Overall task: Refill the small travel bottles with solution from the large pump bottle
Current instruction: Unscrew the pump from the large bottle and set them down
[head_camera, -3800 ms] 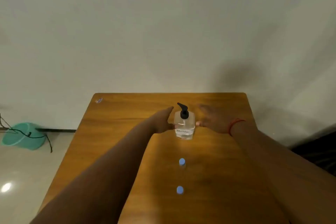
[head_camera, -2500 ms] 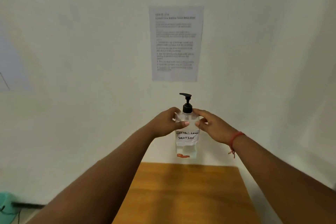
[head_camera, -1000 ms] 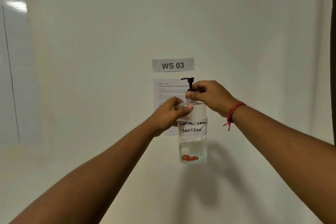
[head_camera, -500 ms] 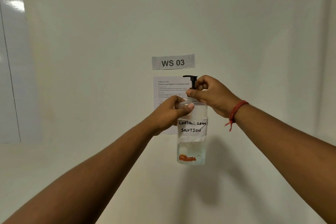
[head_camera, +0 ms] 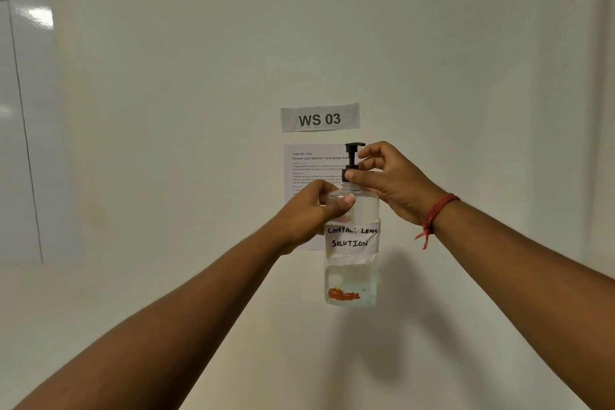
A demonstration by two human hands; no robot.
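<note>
In front of the chest, held up at arm's length: the large pump bottle [head_camera: 351, 243] is kept upright in the air; no table is seen in this view.
Left hand [head_camera: 311, 215]: wrapped round the bottle's shoulder from the left, thumb laid across the front of the clear wall; the bottle's weight is carried here.
Right hand [head_camera: 391, 181]: brought in from the right, thumb and forefinger pinched on the black collar of the pump head [head_camera: 352, 161]; the other fingers are curled loosely behind the stem.
Key relation: the bottle's long axis is vertical; the collar lies directly between the right fingertips, just above the left thumb. The right hand is the nearer one to the pump, so a twist about the vertical axis is judged to be the step in hand.
Nozzle: pointed to the left, away from the right palm; not pressed down.
Contents: clear liquid is seen through the wall; the exact level cannot be told behind the handwritten label [head_camera: 352, 237].
Small travel bottles: not in view.
In the way: nothing between fingers and collar.
Wrist: a red thread [head_camera: 436, 215] is worn on the right wrist, clear of the bottle.
Behind: a task sheet [head_camera: 309, 166] and a "WS 03" sign [head_camera: 320, 117] on the wall; a whiteboard [head_camera: 23, 110] far left.
</note>
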